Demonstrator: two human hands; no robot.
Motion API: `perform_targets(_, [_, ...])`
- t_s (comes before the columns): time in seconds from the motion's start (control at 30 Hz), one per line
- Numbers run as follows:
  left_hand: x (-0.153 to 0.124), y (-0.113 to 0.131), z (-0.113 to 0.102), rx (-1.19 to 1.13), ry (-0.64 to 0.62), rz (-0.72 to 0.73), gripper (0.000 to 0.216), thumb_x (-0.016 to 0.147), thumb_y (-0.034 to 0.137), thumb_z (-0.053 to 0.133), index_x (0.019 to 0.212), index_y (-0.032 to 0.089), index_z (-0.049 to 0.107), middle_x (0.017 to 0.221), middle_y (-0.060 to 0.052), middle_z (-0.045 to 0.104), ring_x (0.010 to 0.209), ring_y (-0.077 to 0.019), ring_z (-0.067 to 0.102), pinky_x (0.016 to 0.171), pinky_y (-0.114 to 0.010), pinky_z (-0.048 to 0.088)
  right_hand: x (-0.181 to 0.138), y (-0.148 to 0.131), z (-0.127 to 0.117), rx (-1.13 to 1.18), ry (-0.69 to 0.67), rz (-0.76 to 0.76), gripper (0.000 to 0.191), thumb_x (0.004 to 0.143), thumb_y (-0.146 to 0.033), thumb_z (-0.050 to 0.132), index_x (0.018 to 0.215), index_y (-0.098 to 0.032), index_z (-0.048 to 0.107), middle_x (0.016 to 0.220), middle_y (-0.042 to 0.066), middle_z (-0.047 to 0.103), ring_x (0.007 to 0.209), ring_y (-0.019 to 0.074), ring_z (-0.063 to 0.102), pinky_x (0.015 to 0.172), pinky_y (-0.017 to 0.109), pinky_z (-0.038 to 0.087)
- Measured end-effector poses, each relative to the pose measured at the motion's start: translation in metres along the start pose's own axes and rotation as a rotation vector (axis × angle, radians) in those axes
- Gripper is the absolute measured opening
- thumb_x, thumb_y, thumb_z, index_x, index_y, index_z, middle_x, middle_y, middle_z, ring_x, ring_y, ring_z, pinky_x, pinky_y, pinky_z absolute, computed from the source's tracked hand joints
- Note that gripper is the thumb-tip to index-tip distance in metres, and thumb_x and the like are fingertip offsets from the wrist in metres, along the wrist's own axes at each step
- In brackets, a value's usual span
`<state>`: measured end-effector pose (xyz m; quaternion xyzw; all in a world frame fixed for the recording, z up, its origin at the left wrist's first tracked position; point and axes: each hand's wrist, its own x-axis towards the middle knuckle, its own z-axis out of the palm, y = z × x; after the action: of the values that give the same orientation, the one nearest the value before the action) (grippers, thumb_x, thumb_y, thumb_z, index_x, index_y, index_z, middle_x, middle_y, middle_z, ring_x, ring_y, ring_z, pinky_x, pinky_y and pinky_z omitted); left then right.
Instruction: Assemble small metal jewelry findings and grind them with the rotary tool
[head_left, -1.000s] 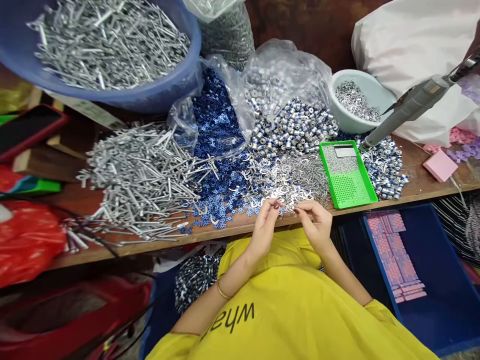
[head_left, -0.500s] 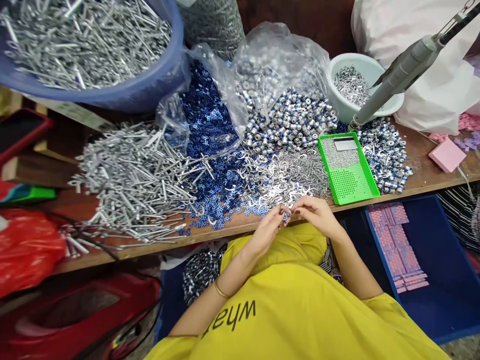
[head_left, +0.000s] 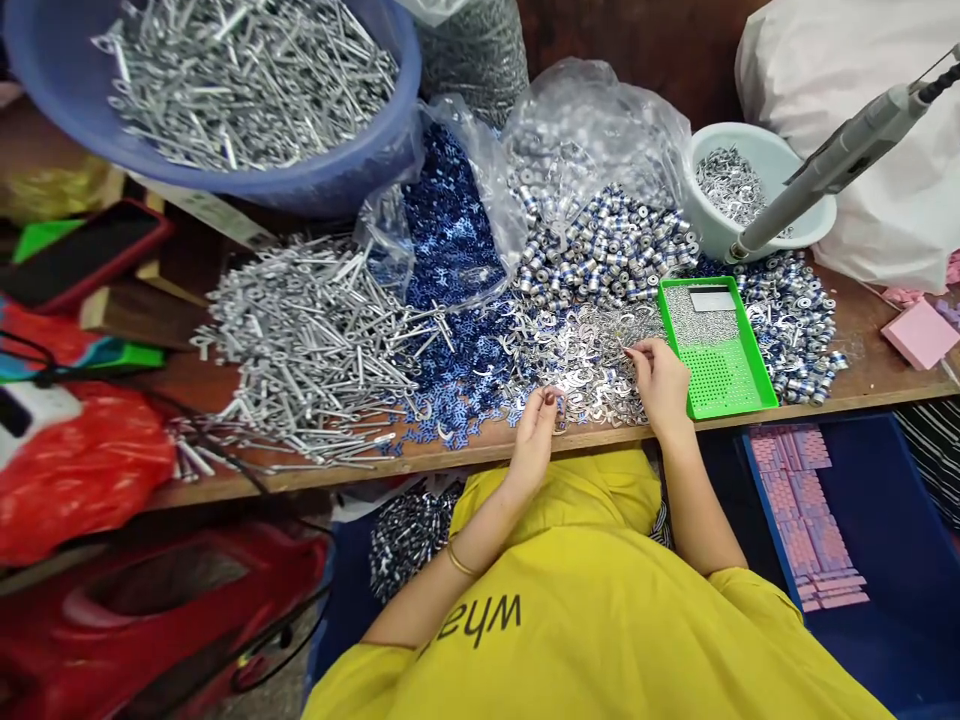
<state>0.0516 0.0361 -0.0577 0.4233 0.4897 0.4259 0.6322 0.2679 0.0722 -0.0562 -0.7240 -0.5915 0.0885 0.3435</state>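
Note:
My left hand rests at the front edge of the wooden bench, fingers pinched on a small part too tiny to name. My right hand lies over the heap of flat silver clips, with its fingertips pinching among them just left of the green tray. Behind the clips sits a pile of blue-and-silver rollers. Blue cross-shaped pieces spread to the left of my hands.
A heap of silver rods covers the left bench, under a blue basin of more rods. A pale bowl and a grey hanging tool stand right. Pink blocks lie in a blue crate below. Red bags sit left.
My hands were together near the bench edge. The right hand has since moved forward and right onto the silver clips beside the green tray; the left stayed near the edge.

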Motion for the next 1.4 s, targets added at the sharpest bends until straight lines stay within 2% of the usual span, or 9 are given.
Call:
perform_targets(0.13, [0.003,0.006,0.009,0.067,0.028,0.077,0.040,0.095,0.060,0.045,0.102,0.023,0.058,0.086,-0.002,0.050,0.079,-0.0167,0.045,0.077,-0.028,0.039,-0.015,-0.013,-0.004,0.297,0.014,0.139,0.020,0.095,-0.040,0.054,0.094,-0.021,0.058,0.078,0.002,0.067,0.064,0.0163,0.064,0.066,0.030,0.049])
perform_targets(0.27, [0.001,0.015,0.019,0.110,0.064,0.184,0.040,0.095,0.060,0.044,0.100,0.022,0.057,0.090,-0.004,0.052,0.084,-0.0181,0.048,0.080,-0.030,0.041,-0.042,-0.054,-0.013,0.618,-0.083,0.031,0.012,0.094,-0.034,0.057,0.094,-0.022,0.058,0.077,0.000,0.066,0.066,0.0139,0.066,0.063,0.027,0.052])
perform_targets(0.37, [-0.001,0.017,0.023,0.104,0.100,0.275,0.036,0.097,0.056,0.043,0.102,0.023,0.056,0.098,-0.005,0.055,0.092,-0.0190,0.051,0.086,-0.031,0.043,-0.058,-0.080,-0.017,0.558,-0.145,-0.181,0.009,0.093,-0.024,0.057,0.085,-0.021,0.059,0.071,-0.001,0.062,0.061,0.0111,0.059,0.060,0.025,0.048])
perform_targets(0.57, [-0.006,0.016,0.024,0.132,0.140,0.396,0.031,0.100,0.050,0.041,0.104,0.022,0.055,0.098,-0.005,0.056,0.094,-0.0183,0.053,0.087,-0.031,0.045,-0.064,-0.091,-0.017,0.387,-0.020,-0.378,0.014,0.092,-0.015,0.055,0.079,-0.020,0.054,0.065,-0.002,0.052,0.056,0.0090,0.046,0.054,0.024,0.036])
perform_targets(0.83, [-0.017,0.013,0.024,0.045,0.160,0.333,0.029,0.101,0.047,0.040,0.103,0.022,0.054,0.096,-0.003,0.053,0.082,-0.0153,0.051,0.077,-0.028,0.045,-0.076,-0.101,-0.007,0.269,0.032,-0.550,0.014,0.091,-0.009,0.055,0.082,-0.020,0.052,0.065,-0.001,0.053,0.057,0.0106,0.045,0.055,0.026,0.035])
perform_targets(1.07, [-0.020,0.009,-0.020,0.042,0.356,0.336,0.033,0.099,0.050,0.044,0.096,0.021,0.059,0.091,-0.004,0.057,0.084,-0.0164,0.054,0.079,-0.028,0.046,-0.068,-0.102,0.012,0.533,-0.447,-0.375,0.014,0.096,-0.022,0.052,0.108,-0.021,0.060,0.085,0.002,0.068,0.070,0.0122,0.063,0.064,0.025,0.049])
perform_targets(1.13, [-0.019,0.003,-0.041,0.046,0.460,0.344,0.035,0.098,0.052,0.045,0.094,0.021,0.060,0.090,-0.004,0.058,0.084,-0.0163,0.054,0.081,-0.028,0.045,-0.055,-0.101,0.026,0.524,-0.437,-0.311,0.017,0.097,-0.026,0.052,0.111,-0.022,0.060,0.088,0.002,0.069,0.073,0.0135,0.064,0.066,0.027,0.051])
perform_targets(1.27, [-0.018,-0.010,-0.073,0.020,0.644,0.300,0.038,0.096,0.056,0.047,0.094,0.020,0.060,0.089,-0.003,0.057,0.082,-0.0158,0.054,0.082,-0.028,0.045,-0.027,-0.115,0.065,0.163,-0.375,-0.485,0.018,0.098,-0.026,0.050,0.102,-0.020,0.067,0.099,0.008,0.069,0.095,0.0220,0.060,0.083,0.036,0.048])
perform_targets(1.4, [-0.020,-0.014,-0.088,0.026,0.702,0.307,0.038,0.096,0.056,0.046,0.095,0.021,0.060,0.086,-0.002,0.056,0.079,-0.0161,0.053,0.079,-0.029,0.045,-0.009,-0.133,0.099,-0.186,-0.438,-0.633,0.014,0.091,-0.026,0.060,0.094,-0.016,0.069,0.098,0.014,0.065,0.096,0.0285,0.052,0.079,0.041,0.046])
